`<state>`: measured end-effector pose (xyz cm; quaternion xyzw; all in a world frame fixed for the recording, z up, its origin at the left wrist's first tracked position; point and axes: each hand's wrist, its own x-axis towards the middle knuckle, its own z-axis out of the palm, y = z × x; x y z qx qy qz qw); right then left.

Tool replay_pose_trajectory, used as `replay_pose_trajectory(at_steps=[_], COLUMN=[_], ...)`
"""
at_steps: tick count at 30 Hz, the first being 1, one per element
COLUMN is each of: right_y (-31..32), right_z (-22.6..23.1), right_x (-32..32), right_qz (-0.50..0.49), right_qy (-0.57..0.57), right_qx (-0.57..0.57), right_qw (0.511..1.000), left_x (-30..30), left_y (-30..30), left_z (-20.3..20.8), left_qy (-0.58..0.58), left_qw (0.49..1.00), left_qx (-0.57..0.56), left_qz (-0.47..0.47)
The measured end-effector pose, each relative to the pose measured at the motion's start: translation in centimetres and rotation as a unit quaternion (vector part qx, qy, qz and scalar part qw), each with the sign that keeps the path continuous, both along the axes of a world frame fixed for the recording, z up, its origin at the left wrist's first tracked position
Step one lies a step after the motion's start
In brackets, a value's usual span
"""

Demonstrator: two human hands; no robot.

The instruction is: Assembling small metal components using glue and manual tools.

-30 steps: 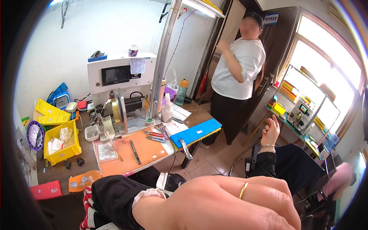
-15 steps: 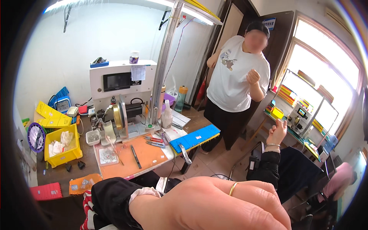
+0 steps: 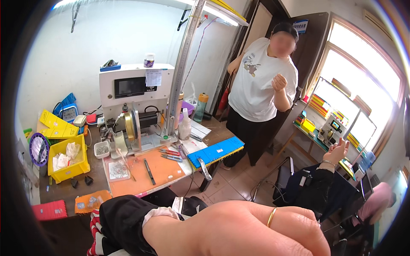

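Note:
My left hand (image 3: 243, 224) reaches in from the lower left, very close, in a black sleeve with a white cuff. A gold ring (image 3: 271, 216) is on one finger. Its fingers are bent down and pressed together; the tips, and anything in them, are out of sight. Farther off to the right is my right hand (image 3: 336, 152), raised above the floor with a bracelet (image 3: 329, 164) at the wrist. Its fingers are loosely curled and apart, with nothing seen in them. Neither hand touches the workbench (image 3: 51, 197).
A white bench machine (image 3: 104, 87) with a dark screen stands behind an orange mat (image 3: 139, 170) holding pens and a small tray. A yellow bin (image 3: 64, 173) is at left. A blue strip (image 3: 215, 152) juts over the bench's right edge. A person (image 3: 262, 85) stands beyond it.
My right hand has moved right and slightly down, its fingers spreading a little. My left hand has shifted slightly right. The standing person leans a bit farther left.

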<state>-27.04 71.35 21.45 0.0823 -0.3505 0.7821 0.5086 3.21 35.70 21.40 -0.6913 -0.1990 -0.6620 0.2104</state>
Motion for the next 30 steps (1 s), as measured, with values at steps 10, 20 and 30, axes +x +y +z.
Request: replay_pose_trajectory(at_steps=[10, 20, 30], right_y=[-3.7, -4.5, -5.3], right_z=[-2.8, -3.0, -3.0], right_x=[-1.4, -1.4, -1.1], right_qz=[0.06, 0.095, 0.112], right_qy=[-0.061, -0.068, -0.062], right_qx=[0.013, 0.04, 0.055], right_qw=[0.996, 0.992, 0.99], left_x=[0.5, 0.7, 1.0], left_y=[1.8, 1.2, 0.2], left_z=[-2.0, -1.9, -2.0], left_qy=[-0.021, -0.041, -0.036], left_qw=[0.998, 0.995, 0.993], left_qx=[0.051, 0.084, 0.113], left_qz=[-0.016, -0.047, -0.026])
